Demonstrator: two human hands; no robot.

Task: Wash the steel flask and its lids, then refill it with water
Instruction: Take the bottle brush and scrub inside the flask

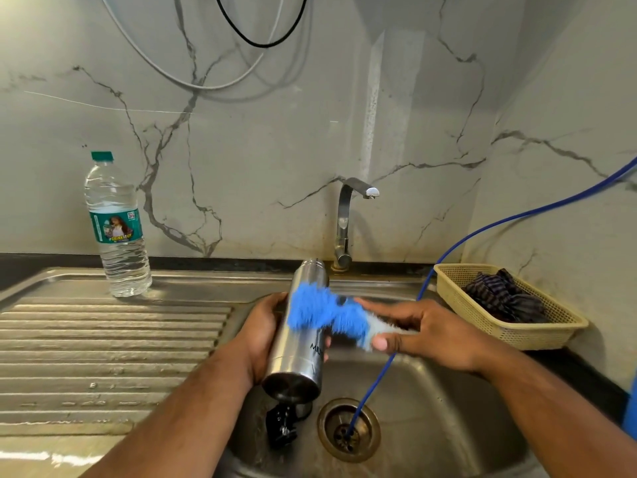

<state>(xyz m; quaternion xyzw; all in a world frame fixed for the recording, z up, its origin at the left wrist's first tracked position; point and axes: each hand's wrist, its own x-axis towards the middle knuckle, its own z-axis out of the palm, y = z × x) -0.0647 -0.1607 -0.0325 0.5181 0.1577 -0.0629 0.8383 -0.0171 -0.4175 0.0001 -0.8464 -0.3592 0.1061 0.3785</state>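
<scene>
The steel flask [303,343] is tilted over the sink [431,391], its base toward me and its mouth pointing at the tap. My left hand [262,332] grips its body from the left. My right hand [427,331] holds a fluffy blue scrubber [327,313], blurred, which lies across the flask's upper half. A black lid [281,427] lies on the sink floor below the flask, with what looks like a steel cap [304,408] just behind it, partly hidden.
A chrome tap [346,222] stands behind the sink, no water running. A blue hose [448,257] drops into the drain [348,431]. A capped plastic water bottle [117,225] stands on the ribbed drainboard [103,346]. A beige basket [510,334] with a dark cloth sits right.
</scene>
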